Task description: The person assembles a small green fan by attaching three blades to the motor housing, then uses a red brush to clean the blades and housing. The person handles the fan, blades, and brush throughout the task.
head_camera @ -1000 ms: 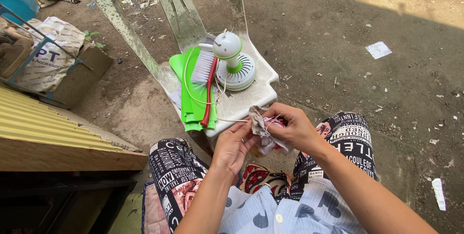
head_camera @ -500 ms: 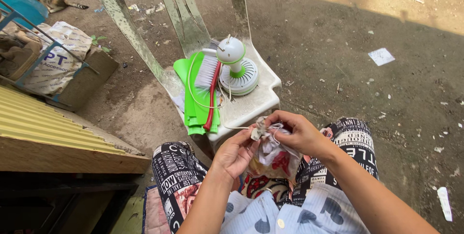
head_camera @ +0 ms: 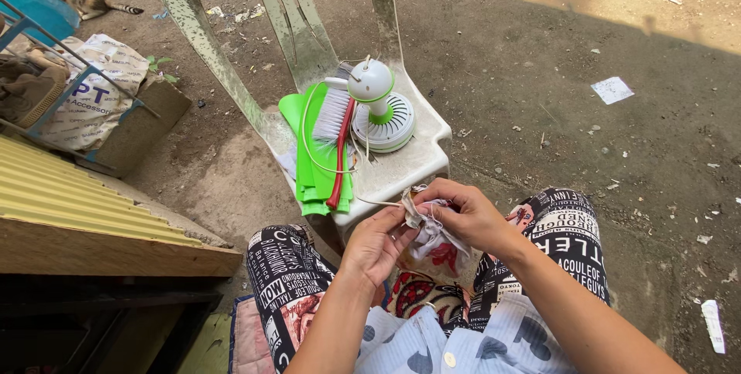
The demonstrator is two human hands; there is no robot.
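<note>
Between hands: crumpled cloth (thin, soft).

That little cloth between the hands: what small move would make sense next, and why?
Probably a further short rub or twist of the cloth along the thin white cord. Both hands pinch it in front of the chair: the left hand holds from below, the right hand from above, and the cord runs from the cloth up toward the small fan.
</note>
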